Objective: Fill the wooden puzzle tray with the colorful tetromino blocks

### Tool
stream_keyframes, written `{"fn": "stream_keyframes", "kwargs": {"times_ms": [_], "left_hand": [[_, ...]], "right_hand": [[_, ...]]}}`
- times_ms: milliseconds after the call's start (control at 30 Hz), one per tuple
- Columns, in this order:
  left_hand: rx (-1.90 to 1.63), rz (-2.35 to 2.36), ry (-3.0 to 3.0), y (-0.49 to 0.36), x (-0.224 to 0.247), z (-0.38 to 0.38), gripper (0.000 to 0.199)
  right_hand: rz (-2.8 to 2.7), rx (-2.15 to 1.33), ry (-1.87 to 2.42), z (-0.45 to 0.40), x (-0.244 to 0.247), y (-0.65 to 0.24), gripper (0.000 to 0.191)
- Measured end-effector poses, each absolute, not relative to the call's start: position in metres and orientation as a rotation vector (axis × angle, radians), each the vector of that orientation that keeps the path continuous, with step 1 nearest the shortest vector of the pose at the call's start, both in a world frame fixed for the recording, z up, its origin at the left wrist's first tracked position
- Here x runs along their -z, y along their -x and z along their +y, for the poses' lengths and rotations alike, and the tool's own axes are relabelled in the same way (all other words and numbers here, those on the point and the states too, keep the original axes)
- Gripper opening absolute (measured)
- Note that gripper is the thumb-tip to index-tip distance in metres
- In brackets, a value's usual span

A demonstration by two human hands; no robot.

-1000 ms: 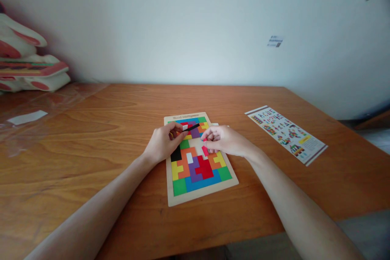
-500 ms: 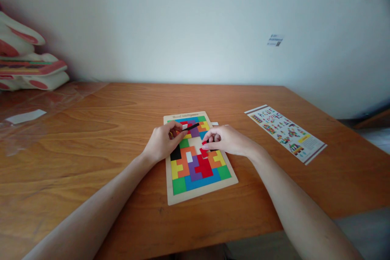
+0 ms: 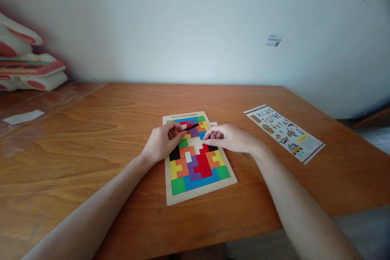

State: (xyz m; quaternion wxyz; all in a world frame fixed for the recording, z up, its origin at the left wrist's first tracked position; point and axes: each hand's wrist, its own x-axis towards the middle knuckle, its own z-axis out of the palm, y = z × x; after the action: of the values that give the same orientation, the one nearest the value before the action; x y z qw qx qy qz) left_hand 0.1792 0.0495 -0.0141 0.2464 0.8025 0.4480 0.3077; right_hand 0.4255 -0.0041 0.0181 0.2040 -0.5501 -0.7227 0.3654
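Observation:
A wooden puzzle board (image 3: 201,193) lies on the table, mostly covered with coloured block pieces. My left hand (image 3: 161,140) is over its left side, thumb and fingers pinching a black bar-shaped puzzle piece (image 3: 192,126). By those fingertips is a small white piece (image 3: 183,127); whether it is held too I cannot tell. My right hand (image 3: 224,138) is above the board's right edge, fingers curled in and nothing visible in them. Just below, red pieces (image 3: 203,164) sit in the board, beside a bare wood gap (image 3: 194,143). A white piece (image 3: 188,157) lies left of them.
A printed pattern sheet (image 3: 284,134) lies to the right on the wooden table (image 3: 122,105). At the far left stand a white and red toy (image 3: 33,69) and clear plastic with a white slip (image 3: 23,117). A wall (image 3: 183,24) rises behind.
The red piece that my right hand held is now down against the other red piece in the board. My right fingers have let go and moved slightly up. The left hand keeps its hold.

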Motion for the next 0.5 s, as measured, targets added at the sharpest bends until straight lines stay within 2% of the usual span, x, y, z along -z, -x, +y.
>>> {"fn": "stream_keyframes", "kwargs": {"times_ms": [233,500], "left_hand": [[-0.831,1.21,-2.164,-0.18,0.01,0.047,0.022],[-0.83,1.208,-2.157,-0.18,0.012,0.048,0.023]], "right_hand": [[-1.869,-0.48,1.862,-0.001,-0.02,-0.455,0.016],[-1.748,-0.449,1.996,0.007,-0.008,-0.486,0.016]]}}
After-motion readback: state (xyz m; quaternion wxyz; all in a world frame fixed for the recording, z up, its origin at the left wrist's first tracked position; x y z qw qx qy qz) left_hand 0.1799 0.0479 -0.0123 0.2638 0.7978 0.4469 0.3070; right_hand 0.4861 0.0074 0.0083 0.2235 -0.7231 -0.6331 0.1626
